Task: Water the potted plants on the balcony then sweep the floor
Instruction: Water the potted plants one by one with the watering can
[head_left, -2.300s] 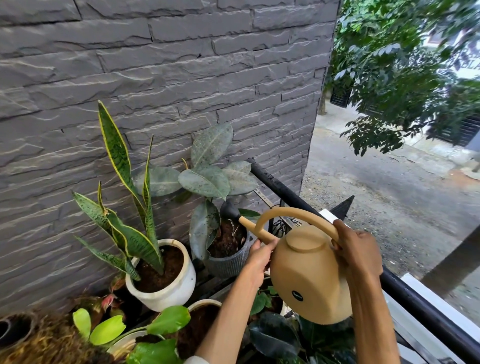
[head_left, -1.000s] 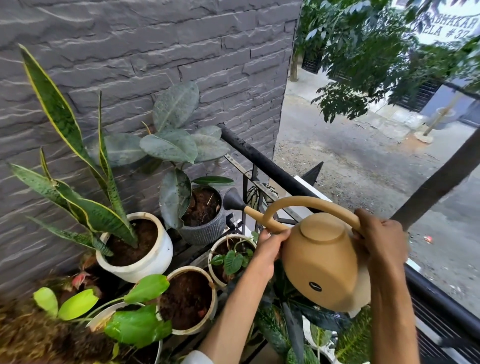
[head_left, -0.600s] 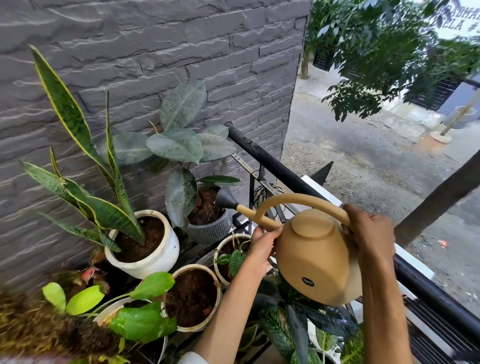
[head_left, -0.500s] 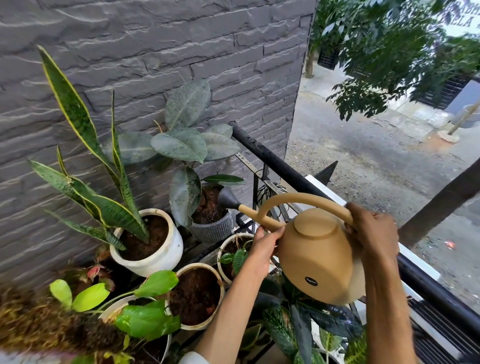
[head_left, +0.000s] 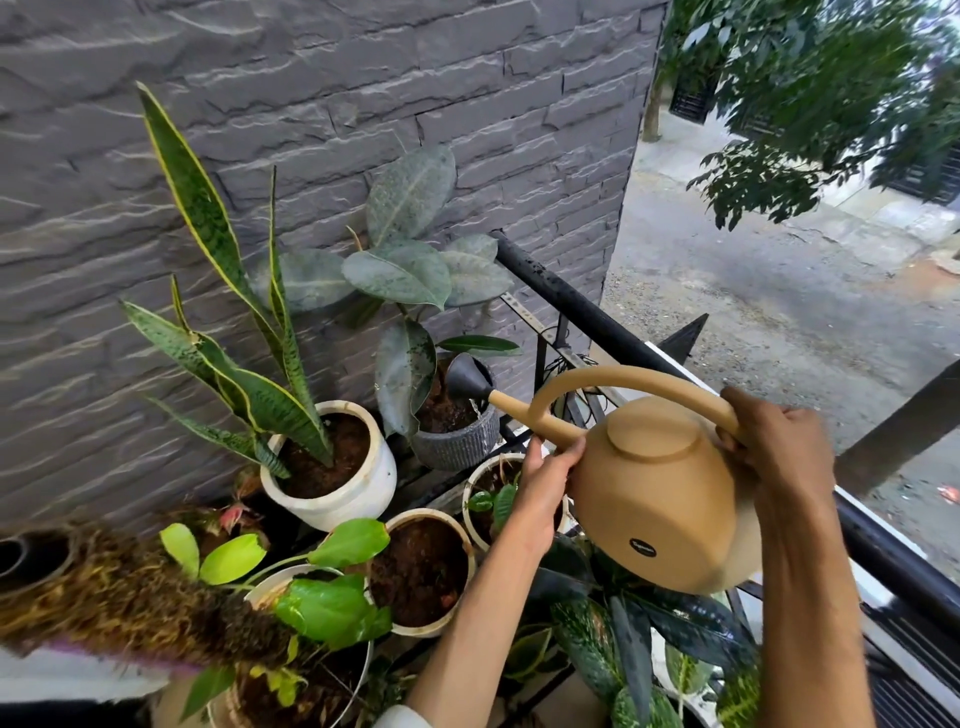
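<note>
While tilted over the ribbed grey pot (head_left: 457, 441), held: round tan plastic watering can (head_left: 660, 499), right hand (head_left: 774, 447) gripping handle, left hand (head_left: 545, 488) clasping spout base.

watering can (head_left: 660, 499) right of pots (head_left: 332, 467)

Tan watering can (head_left: 660, 499) tipped left, black rose (head_left: 464, 375) over grey ribbed pot (head_left: 457, 444), water trickling. Right hand (head_left: 774, 447) grips handle, left hand (head_left: 545, 483) steadies spout base. White pot (head_left: 358, 499) with snake plant (head_left: 234, 338) just beside.
</note>
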